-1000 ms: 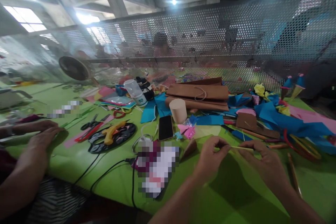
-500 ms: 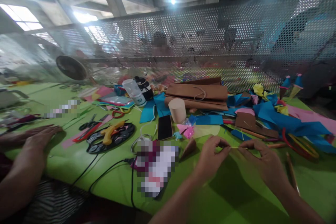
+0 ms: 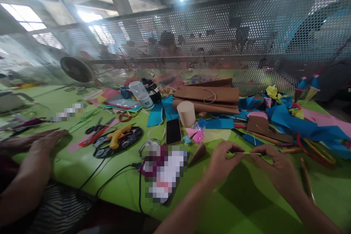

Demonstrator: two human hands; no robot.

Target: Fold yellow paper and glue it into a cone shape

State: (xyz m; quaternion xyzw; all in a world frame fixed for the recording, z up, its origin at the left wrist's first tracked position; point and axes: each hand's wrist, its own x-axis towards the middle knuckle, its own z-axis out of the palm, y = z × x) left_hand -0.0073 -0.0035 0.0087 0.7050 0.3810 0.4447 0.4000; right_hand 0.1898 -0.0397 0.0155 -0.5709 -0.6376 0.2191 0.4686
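Both hands are raised just above the bright green tabletop (image 3: 246,204), low and right of centre in the head view, and share one thing: a thin, pale yellow-green stick (image 3: 246,153). The left hand (image 3: 222,162) is closed, pinching the stick's left end between thumb and fingertips. The right hand (image 3: 276,166) is closed in the same way on the right end, its fingers curled under. The stick's long axis runs nearly level, left to right across the view, one end pointing toward each hand, and only the short stretch between the two pinches shows. It hangs clear of the table.

Just left of the left hand a small brown paper cone (image 3: 197,153) lies on the table, with a scrap of crumpled pink paper (image 3: 197,137) beyond it. Farther back are a black smartphone (image 3: 173,131) lying flat and a beige cylinder (image 3: 186,114) standing upright, and behind those a stack of folded brown paper bags (image 3: 210,98). Blue paper sheets (image 3: 290,122) spread to the right, near a thin brown pencil (image 3: 307,179) that lies beside the right wrist.

At the far left, another person's hand (image 3: 45,142) rests flat, palm down, on the table. Near it a yellow glue gun (image 3: 119,135) sits on a black patterned mat (image 3: 117,142), with black-handled scissors (image 3: 94,128) alongside.
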